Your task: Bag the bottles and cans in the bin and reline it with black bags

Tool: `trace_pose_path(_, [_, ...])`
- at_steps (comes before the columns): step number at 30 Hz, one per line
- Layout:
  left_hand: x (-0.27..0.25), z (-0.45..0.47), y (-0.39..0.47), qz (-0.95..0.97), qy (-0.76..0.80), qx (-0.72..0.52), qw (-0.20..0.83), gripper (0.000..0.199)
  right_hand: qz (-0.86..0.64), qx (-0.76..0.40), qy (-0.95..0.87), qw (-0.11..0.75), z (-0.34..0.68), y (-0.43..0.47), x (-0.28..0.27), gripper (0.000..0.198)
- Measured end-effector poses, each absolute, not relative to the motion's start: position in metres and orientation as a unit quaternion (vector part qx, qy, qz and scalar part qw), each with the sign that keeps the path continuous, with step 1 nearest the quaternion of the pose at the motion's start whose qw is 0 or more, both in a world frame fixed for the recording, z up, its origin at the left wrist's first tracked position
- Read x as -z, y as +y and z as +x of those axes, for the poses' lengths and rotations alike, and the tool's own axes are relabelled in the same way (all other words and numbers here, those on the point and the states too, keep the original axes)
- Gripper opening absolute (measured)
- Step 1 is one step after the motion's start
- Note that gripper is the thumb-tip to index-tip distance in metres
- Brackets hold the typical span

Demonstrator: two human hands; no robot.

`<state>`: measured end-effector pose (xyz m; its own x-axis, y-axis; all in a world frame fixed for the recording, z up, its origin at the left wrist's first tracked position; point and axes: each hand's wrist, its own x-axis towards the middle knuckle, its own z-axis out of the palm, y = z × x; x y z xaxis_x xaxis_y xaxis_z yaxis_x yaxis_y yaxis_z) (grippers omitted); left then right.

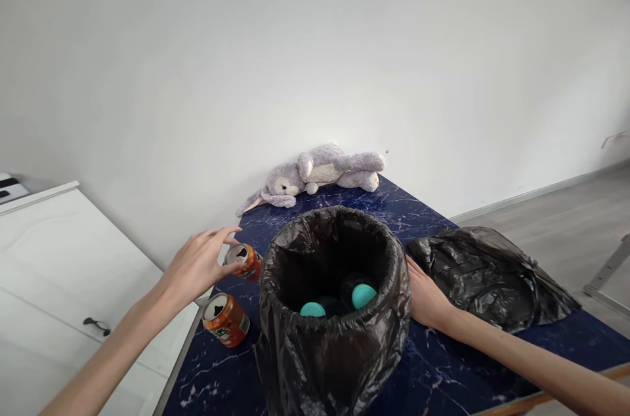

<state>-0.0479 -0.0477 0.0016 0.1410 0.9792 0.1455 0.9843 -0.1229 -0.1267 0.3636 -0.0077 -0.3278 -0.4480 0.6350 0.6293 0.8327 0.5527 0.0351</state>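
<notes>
Where visible, blue tabletop (428, 367) beneath cans (228, 324); floor (556, 219) perhaps wooden.

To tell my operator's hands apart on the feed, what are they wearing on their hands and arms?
Nothing visible: the left hand and right hand are ungloved, and both forearms show no sleeve, watch or bracelet. Some right fingertips are hidden.

Grey plush rabbit (322, 172) lying by pale wall (315, 42); white cabinet (59, 265), dark handle (90, 321).

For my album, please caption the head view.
Left hand at the farther opened orange soda can, right hand against a black bag-lined bin, plush rabbit lying behind.
</notes>
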Motion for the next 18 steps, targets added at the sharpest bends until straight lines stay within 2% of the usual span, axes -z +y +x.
trace_pose_path(10, [-0.046, -0.005, -0.089, -0.776, -0.489, 0.075, 0.391, 0.053, -0.438, 0.170, -0.834, 0.289, 0.365, -0.005, 0.331, 0.062])
trace_pose_path(18, [-0.062, 0.048, -0.142, -0.752, -0.428, 0.191, 0.464, 0.062, -0.438, 0.165, -0.832, 0.296, 0.366, -0.002, 0.337, 0.051])
